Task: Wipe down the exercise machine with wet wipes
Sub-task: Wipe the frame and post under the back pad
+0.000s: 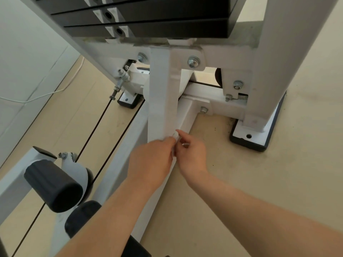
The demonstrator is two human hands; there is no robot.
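The exercise machine has a white steel frame; one slanted white bar (pixel 163 93) runs down the middle of the view to my hands. My left hand (pixel 151 162) and my right hand (pixel 191 153) meet at the bar's lower end. Between their fingertips is a small white wet wipe (pixel 175 138), bunched up and mostly hidden; both hands pinch it against the bar's right edge. Above sits the black weight stack (pixel 148 17) with its pin holes.
A black rubber foot (pixel 248 140) with a white plate stands on the beige floor at right. Black foam rollers (pixel 53 184) sit at lower left beside two dark cables (pixel 96 127). A white cord (pixel 46 93) trails along the wall at left.
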